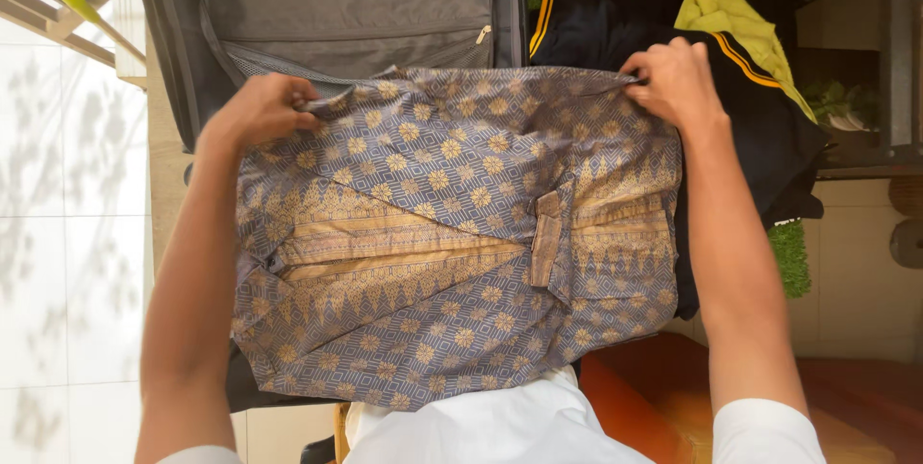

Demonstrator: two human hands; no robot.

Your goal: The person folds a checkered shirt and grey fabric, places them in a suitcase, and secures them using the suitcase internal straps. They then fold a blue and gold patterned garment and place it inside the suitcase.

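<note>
At far left: a pale tiled floor [67, 233] with leaf shadows across it.
Left hand [258, 110]: fingers curled shut, pinching the upper left edge of the patterned garment [452, 243]; forearm runs down the left side of the cloth.
Patterned garment: blue-grey cloth with gold floral and diamond motifs, folded (a gold-banded panel crosses its middle), spread flat between both hands and lying partly over the lower edge of the grey suitcase [346, 2].
Grey suitcase: open, its lining and zipped pocket showing above the garment; zip pull sits at the pocket's right end.
White fabric [490, 426]: at the bottom centre, just below the garment's near edge.
Right hand [673, 84]: fingers bent closed, gripping the upper right corner of the garment; forearm runs down the right side, white sleeve at the bottom.
Dark clothing [760, 127]: black pile with orange-yellow piping, behind and right of the garment, touching its right edge.
Yellow-green cloth [731, 17]: lies on top of the dark pile.
Orange surface [663, 397]: at lower right, under the right forearm.
</note>
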